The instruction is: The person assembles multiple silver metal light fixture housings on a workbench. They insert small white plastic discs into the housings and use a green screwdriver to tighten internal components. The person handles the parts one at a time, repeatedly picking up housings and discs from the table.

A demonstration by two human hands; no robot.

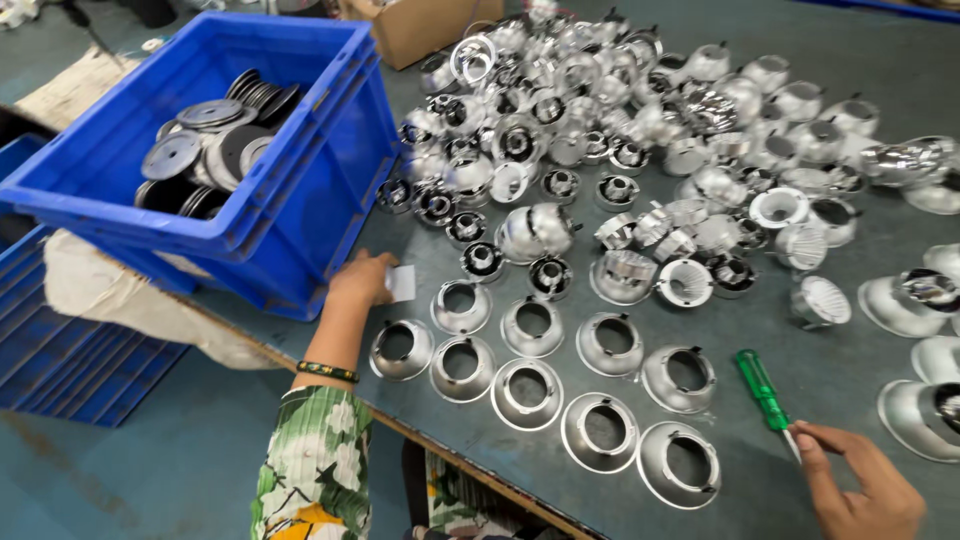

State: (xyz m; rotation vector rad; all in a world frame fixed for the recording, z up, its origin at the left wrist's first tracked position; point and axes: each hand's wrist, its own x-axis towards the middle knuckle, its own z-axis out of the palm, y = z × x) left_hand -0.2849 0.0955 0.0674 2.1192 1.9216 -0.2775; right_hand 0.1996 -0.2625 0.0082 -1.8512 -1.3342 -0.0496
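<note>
My left hand [362,279] rests on the grey table [560,470] beside the blue crate [300,215], its fingers closed on a small white card [402,283]. My right hand [860,485] lies at the bottom right, fingertips touching the shaft end of a green-handled screwdriver [762,387] that lies flat on the table. Between the hands stand two rows of shiny metal reflector cups [527,392], wide mouths down, holes up. One cup [400,349] sits just below my left hand.
The blue crate holds dark round discs [210,145]. A large heap of silver reflectors [620,140] covers the far table. A cardboard box [420,30] stands behind it. Bigger reflectors [920,415] lie at the right edge. Stacked blue crates [60,360] sit on the floor left.
</note>
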